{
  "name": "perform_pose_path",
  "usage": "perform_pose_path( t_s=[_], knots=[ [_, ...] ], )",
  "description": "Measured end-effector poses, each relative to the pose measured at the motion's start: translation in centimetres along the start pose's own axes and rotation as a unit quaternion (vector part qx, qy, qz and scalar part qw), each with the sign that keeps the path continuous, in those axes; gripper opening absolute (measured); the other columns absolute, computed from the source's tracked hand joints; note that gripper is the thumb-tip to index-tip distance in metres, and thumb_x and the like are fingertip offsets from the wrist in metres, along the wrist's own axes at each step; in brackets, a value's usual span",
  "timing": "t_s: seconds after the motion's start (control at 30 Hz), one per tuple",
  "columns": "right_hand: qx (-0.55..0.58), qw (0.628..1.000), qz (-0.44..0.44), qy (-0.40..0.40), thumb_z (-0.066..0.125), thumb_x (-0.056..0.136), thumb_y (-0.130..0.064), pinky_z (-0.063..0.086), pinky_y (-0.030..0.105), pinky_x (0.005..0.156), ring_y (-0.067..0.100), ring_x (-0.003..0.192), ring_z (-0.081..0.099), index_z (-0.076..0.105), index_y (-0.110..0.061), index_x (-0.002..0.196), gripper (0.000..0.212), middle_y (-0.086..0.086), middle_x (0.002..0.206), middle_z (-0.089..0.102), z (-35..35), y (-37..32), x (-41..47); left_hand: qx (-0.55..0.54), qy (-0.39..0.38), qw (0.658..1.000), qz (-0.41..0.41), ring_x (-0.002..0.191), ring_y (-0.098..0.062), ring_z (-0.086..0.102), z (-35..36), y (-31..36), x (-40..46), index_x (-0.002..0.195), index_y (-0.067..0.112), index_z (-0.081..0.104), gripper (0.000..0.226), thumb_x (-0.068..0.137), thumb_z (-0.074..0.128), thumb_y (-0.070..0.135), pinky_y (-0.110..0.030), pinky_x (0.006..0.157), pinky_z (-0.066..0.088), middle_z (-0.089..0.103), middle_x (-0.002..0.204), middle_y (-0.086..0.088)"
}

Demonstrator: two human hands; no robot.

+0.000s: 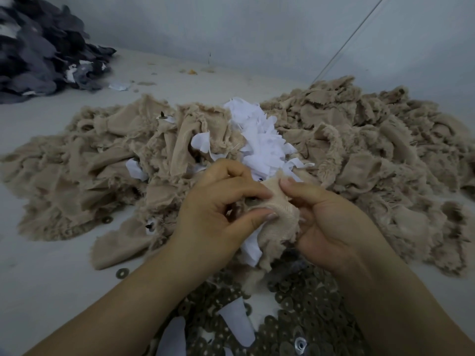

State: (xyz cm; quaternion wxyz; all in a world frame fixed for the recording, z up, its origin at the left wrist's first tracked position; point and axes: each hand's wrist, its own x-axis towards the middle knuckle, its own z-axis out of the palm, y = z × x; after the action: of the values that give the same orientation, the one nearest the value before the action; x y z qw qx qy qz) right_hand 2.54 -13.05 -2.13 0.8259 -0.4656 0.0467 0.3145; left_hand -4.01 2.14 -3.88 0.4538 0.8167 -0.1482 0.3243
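I am holding a small beige cloth piece between both hands, just above the near edge of the scrap heaps. My left hand is pinching its left side between thumb and forefinger. My right hand is gripping its right side, with the thumb pressing on top. The piece is showing a fine woven rib on its face and a fuzzy, frayed lower edge, and a white scrap is hanging against it.

All this is sitting on a pale table running back to a plain grey wall. Beige scraps are lying in wide heaps around a white heap. Metal washers are lying below my hands, and dark cloth is piled at the far left.

The piece's long axis is running away from me, with the frayed end pointing toward me.
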Motion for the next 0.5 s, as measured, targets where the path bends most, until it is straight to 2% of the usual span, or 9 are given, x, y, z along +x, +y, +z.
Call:
perform_pose_path(
  t_s=[0.1,0.13,0.2,0.27,0.3,0.37,0.4,0.43,0.5],
  knots=[
    [0.005,0.999,0.048,-0.009,0.071,0.072,-0.028,0.058,0.034,0.058,0.023,0.073,0.067,0.070,-0.003,0.110,0.046,0.010,0.097,0.069,-0.06,0.02,-0.02,-0.006,-0.002,1.000,0.015,0.087,-0.014,0.059,-0.18,0.10,0.30,0.093,0.009,0.075,0.015,0.078,0.075,0.013,-0.030,0.070,0.051,0.059,0.098,-0.011],
    [-0.005,0.998,0.064,-0.024,0.073,0.070,-0.035,0.059,0.037,0.068,0.025,0.081,0.067,0.071,-0.003,0.114,0.055,0.012,0.103,0.068,-0.05,0.10,-0.08,-0.006,-0.003,1.000,0.023,0.088,-0.014,0.059,-0.35,0.14,0.43,0.091,0.008,0.076,0.012,0.079,0.075,0.011,-0.028,0.072,0.050,0.059,0.098,-0.011],
    [-0.020,0.993,0.103,-0.062,0.074,0.068,-0.046,0.050,0.040,0.092,0.028,0.098,0.062,0.069,-0.004,0.122,0.069,0.013,0.114,0.066,-0.01,0.30,-0.21,0.012,-0.016,0.999,0.040,0.088,-0.013,0.058,-0.68,0.35,0.78,0.086,0.007,0.076,0.008,0.079,0.075,0.010,-0.021,0.074,0.048,0.058,0.098,-0.010],
    [-0.023,0.989,0.120,-0.089,0.069,0.076,-0.048,0.041,0.037,0.105,0.028,0.109,0.057,0.064,-0.007,0.131,0.069,0.014,0.121,0.063,0.28,0.62,-0.43,0.026,-0.045,0.997,0.054,0.087,-0.014,0.059,-0.86,0.61,0.97,0.084,0.008,0.076,0.005,0.080,0.077,0.011,-0.016,0.075,0.045,0.058,0.098,-0.007],
    [-0.013,0.988,0.117,-0.098,0.065,0.082,-0.045,0.044,0.034,0.103,0.027,0.108,0.060,0.062,-0.007,0.133,0.063,0.014,0.120,0.064,0.39,0.73,-0.50,0.024,-0.059,0.996,0.056,0.087,-0.015,0.060,-0.83,0.69,1.00,0.084,0.009,0.077,0.005,0.080,0.077,0.011,-0.017,0.075,0.046,0.058,0.098,-0.006],
    [0.016,0.989,0.101,-0.107,0.058,0.089,-0.033,0.056,0.028,0.083,0.023,0.095,0.069,0.063,-0.005,0.128,0.049,0.013,0.110,0.071,0.61,0.82,-0.61,0.022,-0.067,0.996,0.055,0.090,-0.015,0.061,-0.68,0.78,0.84,0.085,0.010,0.078,0.005,0.080,0.077,0.011,-0.019,0.076,0.048,0.059,0.100,-0.005],
    [0.025,0.990,0.090,-0.108,0.055,0.089,-0.029,0.058,0.029,0.078,0.024,0.093,0.070,0.064,-0.003,0.124,0.044,0.015,0.109,0.072,0.66,0.77,-0.70,0.023,-0.056,0.997,0.051,0.092,-0.014,0.060,-0.57,0.74,0.65,0.086,0.010,0.078,0.007,0.080,0.077,0.011,-0.019,0.077,0.048,0.059,0.101,-0.006],
    [0.027,0.991,0.078,-0.107,0.054,0.090,-0.027,0.059,0.032,0.081,0.028,0.100,0.070,0.064,-0.001,0.122,0.043,0.018,0.114,0.071,0.71,0.71,-0.78,0.024,-0.035,0.998,0.044,0.094,-0.012,0.060,-0.51,0.63,0.48,0.088,0.011,0.077,0.009,0.079,0.077,0.012,-0.019,0.078,0.048,0.059,0.103,-0.007],
    [0.025,0.992,0.058,-0.106,0.054,0.092,-0.025,0.051,0.041,0.100,0.035,0.121,0.061,0.061,0.002,0.129,0.046,0.023,0.127,0.065,0.82,0.74,-0.90,0.015,0.015,1.000,0.014,0.102,-0.013,0.059,-0.49,0.45,0.12,0.099,0.016,0.071,0.022,0.078,0.078,0.016,-0.024,0.083,0.051,0.058,0.108,-0.007]
  ],
)
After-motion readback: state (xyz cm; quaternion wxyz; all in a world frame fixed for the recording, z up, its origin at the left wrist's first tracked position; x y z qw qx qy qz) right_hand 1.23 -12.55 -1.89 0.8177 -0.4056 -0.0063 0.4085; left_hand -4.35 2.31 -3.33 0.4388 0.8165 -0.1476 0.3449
